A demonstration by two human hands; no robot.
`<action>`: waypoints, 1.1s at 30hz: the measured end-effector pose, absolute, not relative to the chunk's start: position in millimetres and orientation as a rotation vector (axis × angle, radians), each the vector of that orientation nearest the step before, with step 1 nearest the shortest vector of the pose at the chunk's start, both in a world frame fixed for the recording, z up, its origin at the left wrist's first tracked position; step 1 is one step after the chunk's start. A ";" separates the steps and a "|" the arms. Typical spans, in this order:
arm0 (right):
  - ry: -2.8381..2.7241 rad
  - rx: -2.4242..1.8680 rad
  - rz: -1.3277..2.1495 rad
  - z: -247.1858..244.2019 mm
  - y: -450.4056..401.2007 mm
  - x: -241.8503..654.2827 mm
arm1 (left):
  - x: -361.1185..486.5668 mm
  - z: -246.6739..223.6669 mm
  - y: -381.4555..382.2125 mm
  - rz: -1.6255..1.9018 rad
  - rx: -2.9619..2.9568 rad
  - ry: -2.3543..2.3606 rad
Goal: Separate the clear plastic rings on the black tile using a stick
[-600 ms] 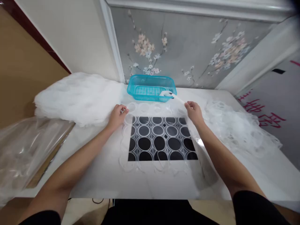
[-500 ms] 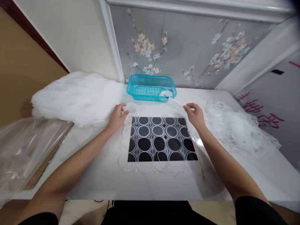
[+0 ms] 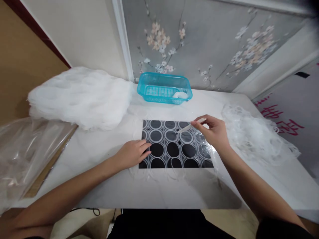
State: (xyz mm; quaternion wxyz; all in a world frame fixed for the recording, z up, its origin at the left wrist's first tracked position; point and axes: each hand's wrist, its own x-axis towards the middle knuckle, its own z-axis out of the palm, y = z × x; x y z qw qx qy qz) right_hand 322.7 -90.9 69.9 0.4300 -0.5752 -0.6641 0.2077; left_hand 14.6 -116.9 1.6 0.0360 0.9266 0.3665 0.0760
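A patterned panel (image 3: 174, 146) lies mid-table (image 3: 104, 186) under a clear sheet (image 3: 139, 172). Behind it sits a basket (image 3: 163, 89) against the wall. A pile of sheets (image 3: 77, 96) lies left, a looser heap (image 3: 254, 132) right, plastic wrap (image 3: 27, 149) far left.

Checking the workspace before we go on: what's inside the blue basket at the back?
The blue basket shows a slatted floor and one white lump in its right corner. Its near wall hides the lump's underside, so what the lump is cannot be told.
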 end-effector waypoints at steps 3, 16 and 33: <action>-1.745 -1.417 0.525 61.1 -88.0 311.9 | 14.6 6.6 -125.2 0.077 2.906 1.157; -1.997 -1.369 0.773 13.3 -78.0 273.7 | 8.7 3.9 -151.1 -0.186 2.856 1.492; -2.064 -1.044 1.146 -1.9 -64.0 192.9 | 6.6 -0.8 -152.3 0.020 2.799 1.516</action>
